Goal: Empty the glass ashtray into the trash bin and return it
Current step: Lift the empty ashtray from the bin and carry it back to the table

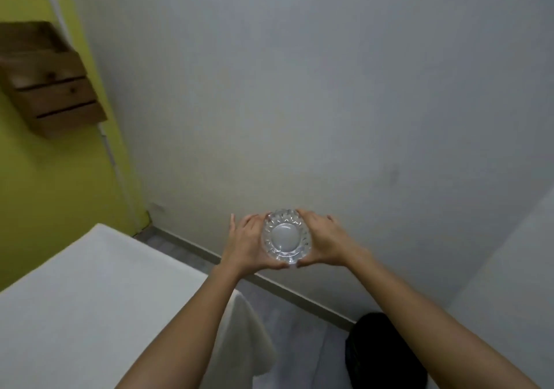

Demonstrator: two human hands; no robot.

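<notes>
The clear cut-glass ashtray point(286, 235) is held up in the air in front of the white wall, its round base facing me. My left hand point(245, 243) grips its left edge and my right hand point(325, 240) grips its right edge, thumbs meeting under it. Nothing is visible inside the glass. The black trash bin point(386, 355) stands on the floor at the lower right, below and right of the ashtray, partly hidden by my right forearm.
A table with a white cloth point(90, 298) fills the lower left, its corner drape hanging near my left forearm. A wooden wall box with drawers point(51, 85) hangs on the yellow-green wall at upper left. Grey floor runs along the skirting board.
</notes>
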